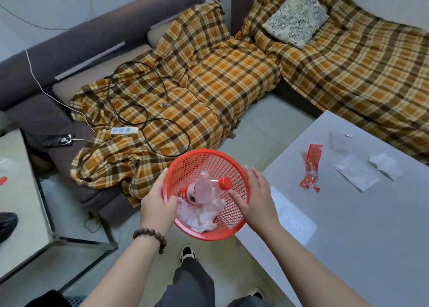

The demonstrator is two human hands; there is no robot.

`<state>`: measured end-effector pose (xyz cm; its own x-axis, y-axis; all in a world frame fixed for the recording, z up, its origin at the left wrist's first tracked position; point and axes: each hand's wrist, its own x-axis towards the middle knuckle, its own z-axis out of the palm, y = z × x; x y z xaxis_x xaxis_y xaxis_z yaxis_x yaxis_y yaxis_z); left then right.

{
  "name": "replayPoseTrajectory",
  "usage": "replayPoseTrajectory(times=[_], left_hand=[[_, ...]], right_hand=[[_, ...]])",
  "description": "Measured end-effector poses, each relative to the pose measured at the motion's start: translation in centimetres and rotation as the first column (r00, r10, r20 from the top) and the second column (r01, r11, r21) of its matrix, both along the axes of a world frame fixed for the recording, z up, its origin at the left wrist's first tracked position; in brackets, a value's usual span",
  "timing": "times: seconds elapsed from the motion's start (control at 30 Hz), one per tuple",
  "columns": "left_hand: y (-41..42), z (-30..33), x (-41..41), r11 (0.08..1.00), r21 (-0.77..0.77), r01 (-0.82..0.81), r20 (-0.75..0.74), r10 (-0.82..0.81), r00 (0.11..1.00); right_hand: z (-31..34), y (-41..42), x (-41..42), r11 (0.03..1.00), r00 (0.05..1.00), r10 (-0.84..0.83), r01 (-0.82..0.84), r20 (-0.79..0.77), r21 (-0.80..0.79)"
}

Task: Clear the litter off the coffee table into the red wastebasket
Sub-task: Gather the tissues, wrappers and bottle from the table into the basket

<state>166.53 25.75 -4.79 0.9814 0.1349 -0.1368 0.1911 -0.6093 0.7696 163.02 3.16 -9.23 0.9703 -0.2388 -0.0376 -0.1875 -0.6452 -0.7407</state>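
I hold the red mesh wastebasket (209,160) above the floor, just left of the grey coffee table (348,225). My left hand (156,202) grips its left rim. My right hand (254,193) lies over its right rim with fingers apart, holding nothing. Inside the basket lie a crushed clear plastic bottle (206,187) with a red cap and crumpled white tissues (202,218). On the table rest a torn red wrapper (312,165), a flat white sachet (357,172), a crumpled white tissue (385,163) and a clear plastic piece (339,140).
Two sofas draped in orange plaid blankets (209,79) line the far side, with a power strip (124,130), black cables and a patterned cushion (297,16). A glass side table (23,214) stands at the left. My shoes and legs are below the basket.
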Motion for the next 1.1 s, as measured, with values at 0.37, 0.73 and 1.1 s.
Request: replayPoseTrajectory(times=[0.37,0.73,1.1], left_hand=[[6.0,-2.8,15.7,0.994,-0.048,0.094,-0.031,-0.096,0.995],[9.5,-2.8,34.2,0.934,-0.056,0.352,-0.016,-0.353,0.935],[-2.9,-4.8,41.2,0.779,-0.153,0.608,-0.036,-0.62,0.784]], right_hand=[[-3.1,6.2,11.9,0.882,0.953,-0.15,0.249,-0.261,0.4],[-2.2,11.0,24.8,0.755,0.878,-0.397,0.478,-0.267,0.449],[-2.2,3.1,25.8,0.538,0.69,-0.668,0.707,-0.279,0.458]])
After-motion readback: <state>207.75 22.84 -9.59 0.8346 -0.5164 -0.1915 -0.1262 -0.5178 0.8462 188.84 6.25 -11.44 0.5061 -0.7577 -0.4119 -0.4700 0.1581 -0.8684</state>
